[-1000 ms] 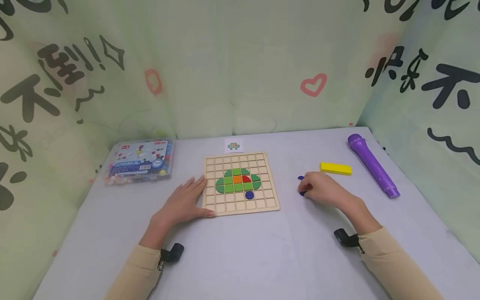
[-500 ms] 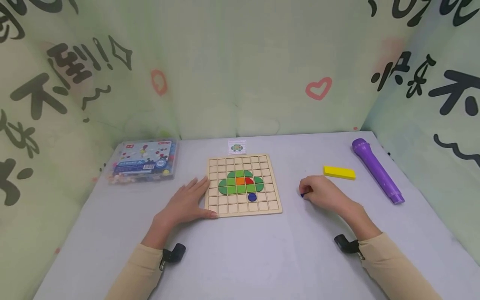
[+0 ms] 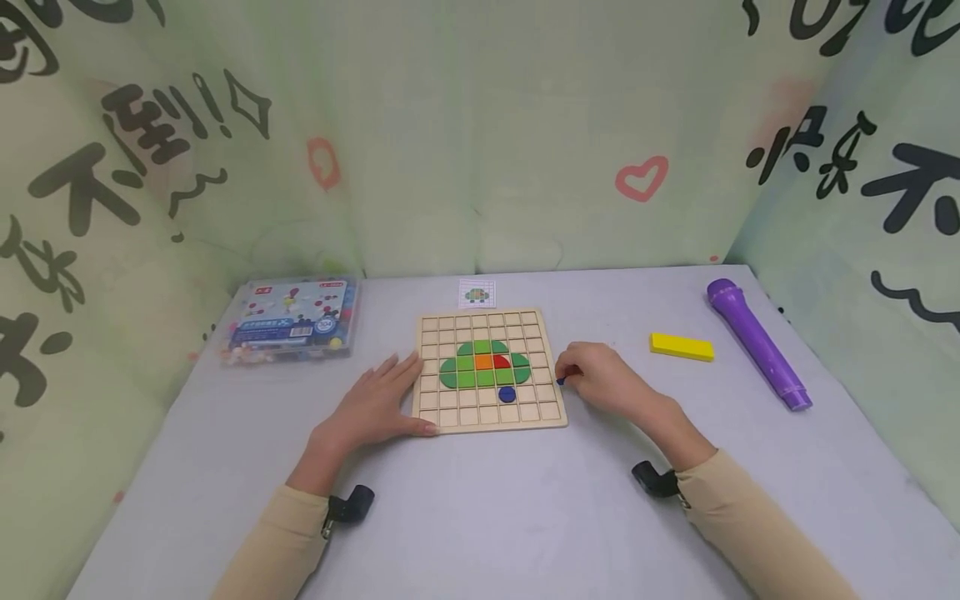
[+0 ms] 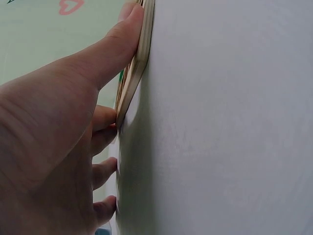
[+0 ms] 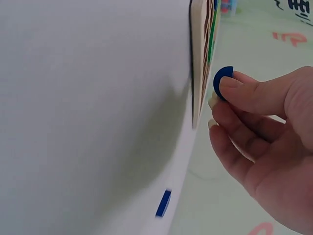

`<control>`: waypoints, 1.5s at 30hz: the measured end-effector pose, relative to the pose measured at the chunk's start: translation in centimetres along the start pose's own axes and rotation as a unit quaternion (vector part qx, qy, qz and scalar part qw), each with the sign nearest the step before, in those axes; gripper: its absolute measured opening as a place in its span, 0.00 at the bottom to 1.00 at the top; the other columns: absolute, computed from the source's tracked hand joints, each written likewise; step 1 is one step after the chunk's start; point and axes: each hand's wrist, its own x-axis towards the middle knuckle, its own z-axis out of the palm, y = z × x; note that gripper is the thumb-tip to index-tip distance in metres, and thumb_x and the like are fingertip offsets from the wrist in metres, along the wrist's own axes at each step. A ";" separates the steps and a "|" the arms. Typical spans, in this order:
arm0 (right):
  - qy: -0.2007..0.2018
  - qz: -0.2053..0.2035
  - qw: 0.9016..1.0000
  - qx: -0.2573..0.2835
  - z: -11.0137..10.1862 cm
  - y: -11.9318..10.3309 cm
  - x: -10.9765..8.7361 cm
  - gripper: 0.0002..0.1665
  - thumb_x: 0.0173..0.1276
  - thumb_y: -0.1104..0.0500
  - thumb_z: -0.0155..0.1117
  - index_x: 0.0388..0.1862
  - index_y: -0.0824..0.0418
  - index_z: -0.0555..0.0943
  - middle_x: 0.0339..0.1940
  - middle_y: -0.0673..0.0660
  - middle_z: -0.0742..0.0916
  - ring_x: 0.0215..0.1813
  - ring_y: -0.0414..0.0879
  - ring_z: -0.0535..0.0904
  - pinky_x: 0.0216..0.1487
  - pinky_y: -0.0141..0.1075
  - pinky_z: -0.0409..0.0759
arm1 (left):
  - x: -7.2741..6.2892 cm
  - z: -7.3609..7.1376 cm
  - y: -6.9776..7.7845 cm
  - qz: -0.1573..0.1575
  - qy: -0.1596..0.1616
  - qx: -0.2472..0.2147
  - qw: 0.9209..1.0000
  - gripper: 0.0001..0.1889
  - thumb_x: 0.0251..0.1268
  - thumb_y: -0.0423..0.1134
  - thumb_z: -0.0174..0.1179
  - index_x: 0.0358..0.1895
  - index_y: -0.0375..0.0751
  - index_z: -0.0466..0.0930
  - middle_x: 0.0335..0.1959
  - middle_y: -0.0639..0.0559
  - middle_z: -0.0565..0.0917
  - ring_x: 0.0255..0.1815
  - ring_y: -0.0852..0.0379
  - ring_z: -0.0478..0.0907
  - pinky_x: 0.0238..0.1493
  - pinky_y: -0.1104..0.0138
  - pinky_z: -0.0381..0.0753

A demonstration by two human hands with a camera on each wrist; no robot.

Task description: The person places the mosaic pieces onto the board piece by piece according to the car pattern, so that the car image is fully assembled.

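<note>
A wooden grid board (image 3: 450,417) lies on the table with dark and light green pieces, an orange square (image 3: 483,362), a red rounded piece (image 3: 501,362) and a blue round shape (image 3: 507,394) on it. My left hand (image 3: 375,404) rests at the board's left side, fingers extended along the edge, thumb on the near left corner. By the board's right edge, my right hand (image 3: 603,379) pinches a blue rounded piece (image 5: 223,80) between thumb and fingers. Another blue piece (image 5: 164,203) lies on the table in the right wrist view; the hand seems to hide it in the head view.
A small pattern card (image 3: 477,293) lies behind the board. At the back left sits a clear plastic box (image 3: 292,321) of colourful parts. To the right are a yellow block (image 3: 682,347) and a purple microphone-shaped object (image 3: 757,343).
My right hand has picked up a blue piece from the table and carried it left to the board's right edge. The left hand stays on the board. The head view has shifted slightly.
</note>
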 end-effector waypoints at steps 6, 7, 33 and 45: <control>0.004 -0.017 1.000 0.002 1.0 -2.4 1.2 0.10 0.62 0.72 0.65 0.34 0.59 0.88 0.35 0.50 0.84 0.39 0.44 0.78 0.46 0.38 0.83 | -0.1 -0.1 0.1 -0.002 -0.006 0.000 1.000 0.62 0.45 0.76 0.64 0.81 0.47 0.49 0.83 0.52 0.51 0.83 0.41 0.44 0.80 0.42 0.48; 0.003 -0.021 1.000 0.003 1.1 -2.8 1.4 0.11 0.62 0.72 0.65 0.34 0.58 0.88 0.34 0.49 0.85 0.38 0.44 0.78 0.45 0.38 0.83 | -0.2 -0.1 0.2 -0.002 -0.007 0.000 1.000 0.62 0.45 0.76 0.64 0.81 0.48 0.49 0.83 0.52 0.51 0.83 0.41 0.44 0.80 0.42 0.48; -0.049 -0.082 0.995 -0.005 5.4 -9.2 4.9 0.07 0.67 0.67 0.65 0.33 0.56 0.87 0.31 0.46 0.87 0.34 0.37 0.78 0.40 0.32 0.81 | -0.2 -0.3 0.3 -0.007 -0.006 -0.007 1.000 0.62 0.45 0.76 0.65 0.81 0.49 0.48 0.83 0.53 0.50 0.84 0.42 0.44 0.81 0.42 0.48; -0.065 -0.079 0.995 -0.020 5.8 -9.8 4.7 0.08 0.67 0.65 0.64 0.37 0.58 0.90 0.35 0.48 0.89 0.39 0.38 0.79 0.44 0.32 0.82 | -0.3 -0.5 0.4 -0.004 -0.001 -0.005 1.000 0.61 0.46 0.75 0.65 0.80 0.48 0.50 0.82 0.51 0.52 0.83 0.41 0.45 0.80 0.41 0.49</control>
